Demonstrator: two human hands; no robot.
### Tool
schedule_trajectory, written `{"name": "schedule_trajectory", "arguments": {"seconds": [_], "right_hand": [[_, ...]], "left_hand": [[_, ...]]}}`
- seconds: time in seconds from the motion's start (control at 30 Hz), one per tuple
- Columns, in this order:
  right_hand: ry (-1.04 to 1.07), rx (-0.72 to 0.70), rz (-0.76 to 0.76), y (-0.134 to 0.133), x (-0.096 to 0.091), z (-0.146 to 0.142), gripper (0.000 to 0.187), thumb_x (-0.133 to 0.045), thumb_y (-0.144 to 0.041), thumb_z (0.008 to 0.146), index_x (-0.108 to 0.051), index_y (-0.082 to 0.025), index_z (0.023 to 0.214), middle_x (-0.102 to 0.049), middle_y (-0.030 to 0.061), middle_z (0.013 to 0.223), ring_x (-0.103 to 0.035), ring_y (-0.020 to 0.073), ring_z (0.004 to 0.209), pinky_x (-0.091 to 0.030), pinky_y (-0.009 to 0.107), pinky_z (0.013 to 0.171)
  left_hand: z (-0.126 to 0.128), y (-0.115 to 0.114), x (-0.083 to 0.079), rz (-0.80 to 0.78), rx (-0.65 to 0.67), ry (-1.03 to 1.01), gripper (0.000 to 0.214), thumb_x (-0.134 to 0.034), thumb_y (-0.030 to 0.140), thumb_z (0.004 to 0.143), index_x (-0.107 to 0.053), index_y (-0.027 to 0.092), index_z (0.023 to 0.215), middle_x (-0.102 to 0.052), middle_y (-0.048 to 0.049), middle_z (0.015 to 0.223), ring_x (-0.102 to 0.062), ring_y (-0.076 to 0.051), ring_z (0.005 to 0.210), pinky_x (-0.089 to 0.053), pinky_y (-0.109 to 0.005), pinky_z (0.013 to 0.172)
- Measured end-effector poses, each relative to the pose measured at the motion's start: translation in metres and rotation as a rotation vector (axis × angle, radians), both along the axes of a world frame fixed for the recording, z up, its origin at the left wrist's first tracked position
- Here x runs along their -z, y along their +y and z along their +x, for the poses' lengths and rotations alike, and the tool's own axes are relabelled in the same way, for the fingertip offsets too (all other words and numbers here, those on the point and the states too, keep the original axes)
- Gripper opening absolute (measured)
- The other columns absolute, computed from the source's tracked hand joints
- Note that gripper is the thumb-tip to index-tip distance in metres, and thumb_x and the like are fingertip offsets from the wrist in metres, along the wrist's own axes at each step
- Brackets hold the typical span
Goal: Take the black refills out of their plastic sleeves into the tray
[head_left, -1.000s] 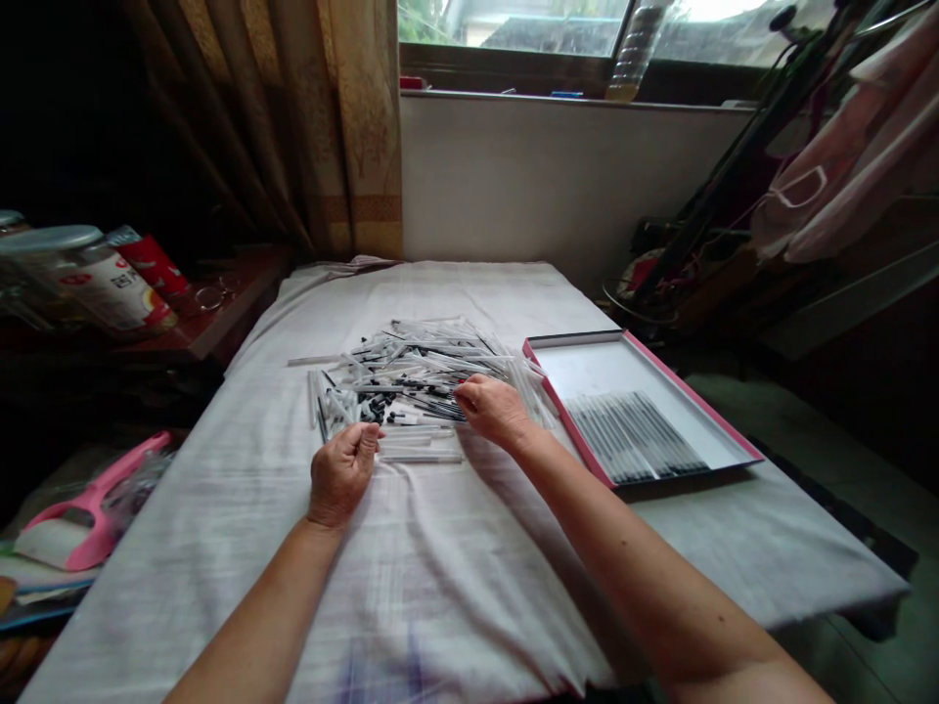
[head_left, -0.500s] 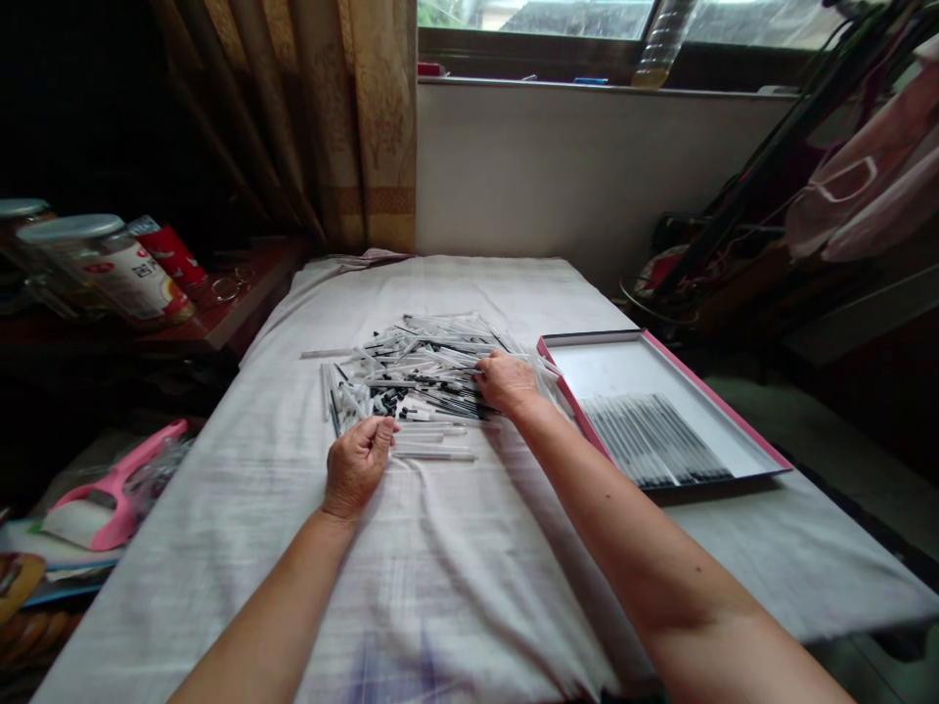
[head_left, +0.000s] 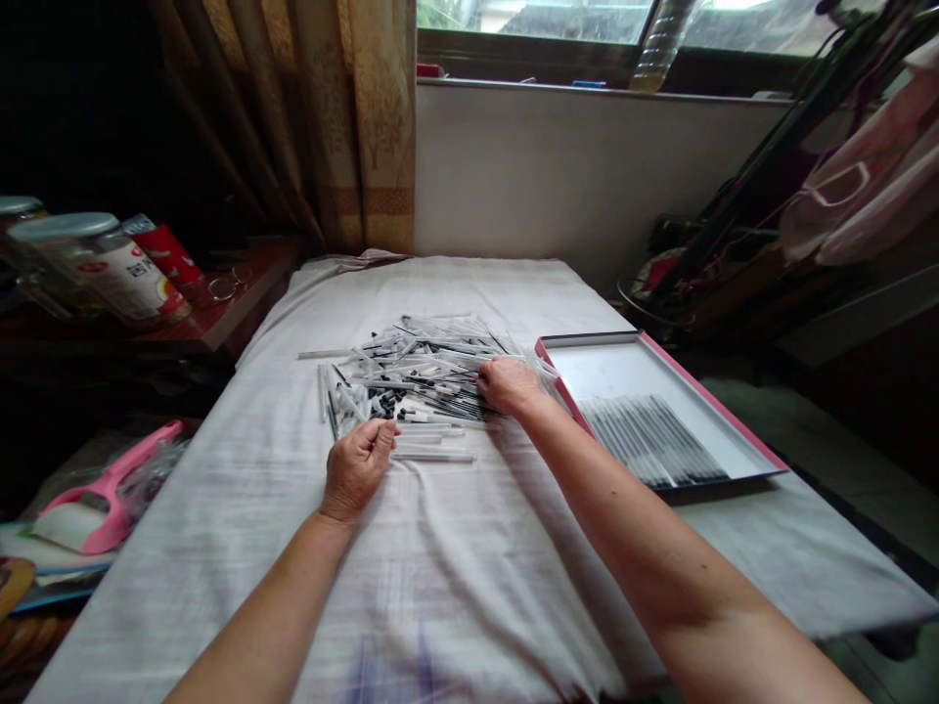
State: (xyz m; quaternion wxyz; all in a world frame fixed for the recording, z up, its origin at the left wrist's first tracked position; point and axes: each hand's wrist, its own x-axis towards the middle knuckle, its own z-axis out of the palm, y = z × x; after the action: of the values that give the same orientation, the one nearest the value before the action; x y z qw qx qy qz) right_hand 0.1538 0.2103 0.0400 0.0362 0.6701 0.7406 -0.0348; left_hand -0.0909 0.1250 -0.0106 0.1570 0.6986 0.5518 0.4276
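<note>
A loose heap of pen parts (head_left: pixel 418 367), with clear barrels, thin dark refills and small black caps, lies on the cloth-covered table. My left hand (head_left: pixel 359 460) is closed at the heap's near left edge, thumb pressed on the fingers; what it grips is hidden. Beside its fingertips, a few clear pen barrels (head_left: pixel 434 457) lie flat on the cloth. My right hand (head_left: pixel 510 383) reaches onto the right side of the heap, fingers pinched together by the dark refills (head_left: pixel 459 403). I cannot make out what is between them.
On the right, a shallow pink-edged box lid (head_left: pixel 616 357) holds a row of assembled-looking pens (head_left: pixel 652 440). Jars (head_left: pixel 121 274) and a red packet stand on a dark side table at left. A pink-handled roller (head_left: pixel 110 499) lies below them. Wall and window are behind.
Both hands stay nearly in place. The right hand's fingers have shifted very slightly at the heap, and the whole view has moved a little.
</note>
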Motion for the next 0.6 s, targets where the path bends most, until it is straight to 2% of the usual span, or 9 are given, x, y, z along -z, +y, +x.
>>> {"name": "schedule_trajectory", "arguments": {"seconds": [0.1, 0.37, 0.47, 0.6], "right_hand": [[-0.004, 0.019, -0.018, 0.002, -0.002, 0.0, 0.04, -0.04, -0.036, 0.094, -0.072, -0.021, 0.114, -0.072, 0.0144, 0.109, -0.067, 0.0279, 0.102, -0.049, 0.035, 0.083], [-0.018, -0.011, -0.081, 0.018, -0.005, -0.005, 0.035, -0.055, -0.038, 0.087, -0.073, -0.026, 0.114, -0.072, 0.0128, 0.113, -0.067, 0.0301, 0.102, -0.051, 0.035, 0.08], [-0.034, -0.052, -0.087, 0.021, -0.006, -0.007, 0.032, -0.058, -0.034, 0.085, -0.074, -0.023, 0.111, -0.071, 0.0139, 0.114, -0.066, 0.0302, 0.104, -0.051, 0.035, 0.082], [-0.053, -0.114, -0.064, 0.02, -0.006, -0.008, 0.033, -0.052, -0.029, 0.087, -0.074, -0.02, 0.111, -0.068, 0.0165, 0.119, -0.065, 0.0307, 0.105, -0.051, 0.036, 0.084]], "left_hand": [[0.0, 0.0, 0.001, 0.01, 0.01, -0.003, 0.034, -0.047, 0.041, 0.092, -0.069, 0.019, 0.078, -0.067, -0.0009, 0.062, -0.063, -0.015, 0.058, -0.045, -0.023, 0.057], [0.0, 0.0, 0.002, 0.021, 0.01, -0.001, 0.033, -0.047, 0.04, 0.092, -0.069, 0.019, 0.078, -0.066, -0.0005, 0.061, -0.063, -0.015, 0.057, -0.045, -0.023, 0.056], [0.001, 0.0, 0.001, 0.017, 0.013, 0.001, 0.033, -0.047, 0.04, 0.092, -0.069, 0.019, 0.078, -0.066, -0.0004, 0.061, -0.063, -0.014, 0.057, -0.045, -0.023, 0.056], [0.001, 0.0, 0.0, 0.01, 0.021, 0.001, 0.033, -0.047, 0.04, 0.092, -0.069, 0.019, 0.078, -0.067, -0.0006, 0.062, -0.063, -0.015, 0.057, -0.045, -0.023, 0.056]]}}
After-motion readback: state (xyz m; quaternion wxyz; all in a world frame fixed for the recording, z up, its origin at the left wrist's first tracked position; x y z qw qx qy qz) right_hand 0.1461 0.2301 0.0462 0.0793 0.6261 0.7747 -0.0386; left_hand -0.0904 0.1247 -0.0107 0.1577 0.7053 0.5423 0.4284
